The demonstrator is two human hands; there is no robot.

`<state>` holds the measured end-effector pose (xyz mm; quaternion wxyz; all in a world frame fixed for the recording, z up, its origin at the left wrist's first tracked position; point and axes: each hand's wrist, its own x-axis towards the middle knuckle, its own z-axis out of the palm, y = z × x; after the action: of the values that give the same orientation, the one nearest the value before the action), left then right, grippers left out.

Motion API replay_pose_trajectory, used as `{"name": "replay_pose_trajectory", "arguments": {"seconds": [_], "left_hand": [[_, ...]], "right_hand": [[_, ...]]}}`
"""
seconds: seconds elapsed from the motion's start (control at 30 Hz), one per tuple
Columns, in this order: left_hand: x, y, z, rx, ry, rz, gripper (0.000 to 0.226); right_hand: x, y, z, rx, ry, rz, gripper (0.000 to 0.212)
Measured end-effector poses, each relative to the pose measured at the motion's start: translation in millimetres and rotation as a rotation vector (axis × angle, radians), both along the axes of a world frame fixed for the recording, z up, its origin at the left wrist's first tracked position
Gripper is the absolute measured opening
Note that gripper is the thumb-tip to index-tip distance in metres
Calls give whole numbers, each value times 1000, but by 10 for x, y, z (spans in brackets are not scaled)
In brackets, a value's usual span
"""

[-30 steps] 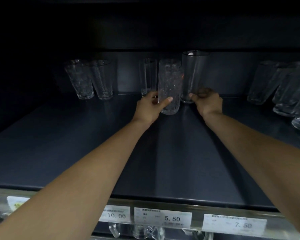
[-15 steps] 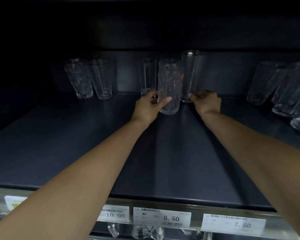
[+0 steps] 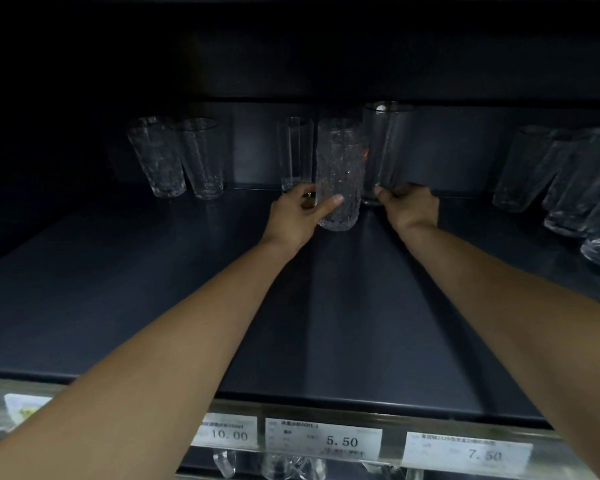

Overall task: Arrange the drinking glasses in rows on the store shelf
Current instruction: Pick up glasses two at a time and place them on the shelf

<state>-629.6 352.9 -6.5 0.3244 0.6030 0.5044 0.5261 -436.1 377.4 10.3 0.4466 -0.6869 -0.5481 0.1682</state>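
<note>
On the dark store shelf (image 3: 153, 306), my left hand (image 3: 297, 216) grips the base of a tall textured glass (image 3: 340, 168) standing mid-shelf near the back. Just right of it, my right hand (image 3: 409, 207) holds the bottom of a taller smooth clear glass (image 3: 381, 147). A narrow plain glass (image 3: 293, 150) stands behind my left hand, against the back wall. Both arms reach deep into the shelf.
Two textured tumblers (image 3: 174, 157) stand at the back left. Several plain glasses (image 3: 568, 181) cluster at the far right. Price tags (image 3: 323, 439) line the shelf's front rail, with more glassware dimly visible below. The upper shelf hangs low above.
Almost nothing differs; both hands have stayed on their glasses, and the view shifted slightly.
</note>
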Motion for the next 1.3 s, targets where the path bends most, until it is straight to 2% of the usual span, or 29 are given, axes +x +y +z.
{"name": "replay_pose_trajectory", "arguments": {"seconds": [0.07,0.23,0.6,0.83,1.03,1.3], "left_hand": [[1,-13,9,-5,3,-2,50],[8,-39,26,13,-1,-11,33],[-1,-54,41,21,5,-18,32],[3,-51,36,37,4,-7,31],[-7,-65,40,22,21,-13,42],[-14,-203,93,-27,36,-46,38]], "right_hand": [[-4,-4,3,-7,1,2,42],[-4,-22,8,-8,-23,-7,41],[-10,9,-10,5,4,-31,38],[-8,0,-2,-7,-28,-31,37],[-17,-55,0,-28,-104,4,34],[17,-382,5,-55,-118,62,35]]}}
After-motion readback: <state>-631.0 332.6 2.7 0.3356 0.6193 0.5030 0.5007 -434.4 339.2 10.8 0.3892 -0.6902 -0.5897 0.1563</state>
